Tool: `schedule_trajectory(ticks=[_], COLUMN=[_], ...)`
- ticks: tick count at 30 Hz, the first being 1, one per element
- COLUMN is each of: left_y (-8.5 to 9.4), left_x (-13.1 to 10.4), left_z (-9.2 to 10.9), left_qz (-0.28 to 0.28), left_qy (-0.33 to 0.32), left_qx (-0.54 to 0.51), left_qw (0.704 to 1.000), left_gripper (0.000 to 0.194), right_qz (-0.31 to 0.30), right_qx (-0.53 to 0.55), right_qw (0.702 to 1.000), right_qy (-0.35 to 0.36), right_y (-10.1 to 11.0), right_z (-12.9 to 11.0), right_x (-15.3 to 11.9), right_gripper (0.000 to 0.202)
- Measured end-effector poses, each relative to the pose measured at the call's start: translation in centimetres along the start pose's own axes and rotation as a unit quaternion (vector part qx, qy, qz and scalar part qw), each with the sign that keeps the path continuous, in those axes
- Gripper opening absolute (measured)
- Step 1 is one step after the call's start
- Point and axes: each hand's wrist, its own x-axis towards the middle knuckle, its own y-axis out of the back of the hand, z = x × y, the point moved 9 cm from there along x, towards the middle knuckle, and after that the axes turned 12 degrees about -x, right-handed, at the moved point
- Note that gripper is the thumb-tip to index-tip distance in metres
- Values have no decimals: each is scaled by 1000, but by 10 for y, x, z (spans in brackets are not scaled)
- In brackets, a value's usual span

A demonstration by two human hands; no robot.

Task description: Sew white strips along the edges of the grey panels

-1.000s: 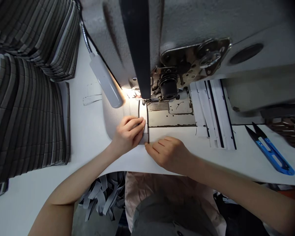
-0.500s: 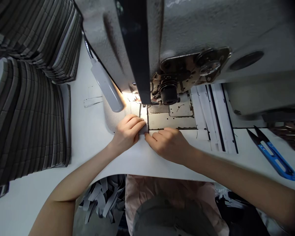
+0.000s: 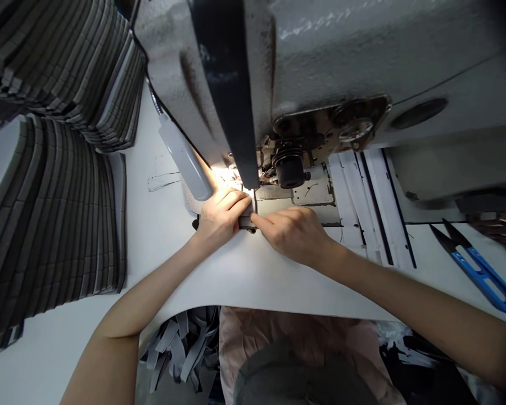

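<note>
Your left hand (image 3: 221,216) bends its fingers over the grey fabric panel (image 3: 191,205), pressing down; underside grip hidden, can't tell. Your right hand (image 3: 293,230) is loosely curled, fingertip at the panel's near right corner; can't tell if it pinches. Panel sits under your left fingers, just left of your right fingertips, running in beneath the sewing machine (image 3: 320,62). Risk: uneven pull between hands could skew the edge or pucker it; left fingers creeping forward could get too near the needle area. Bordered edge points away from you, into the machine, its long axis roughly fore-and-aft; whole panel's axis unclear, mostly covered. Beyond left fingers: lamp (image 3: 185,157). Right, farther out: blue snips (image 3: 483,275).
</note>
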Motion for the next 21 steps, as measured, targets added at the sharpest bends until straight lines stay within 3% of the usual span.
schedule_trajectory(ticks=[5, 12, 16, 21], left_y=[4, 15, 13, 8], left_x=[4, -4, -5, 1], left_z=[-3, -4, -12, -24], left_qz=[23, 54, 45, 25], left_qy=[1, 21, 32, 40], left_qx=[29, -10, -9, -1], left_qw=[999, 998, 998, 999], left_gripper=[33, 21, 18, 27], right_qz=[-52, -112, -127, -120], right_qx=[9, 27, 25, 17], right_qw=[998, 991, 988, 989], right_qy=[-33, -74, -84, -87], right_y=[-15, -25, -29, -31], right_z=[10, 20, 23, 24], right_x=[3, 11, 12, 12], right_gripper=[36, 42, 47, 39])
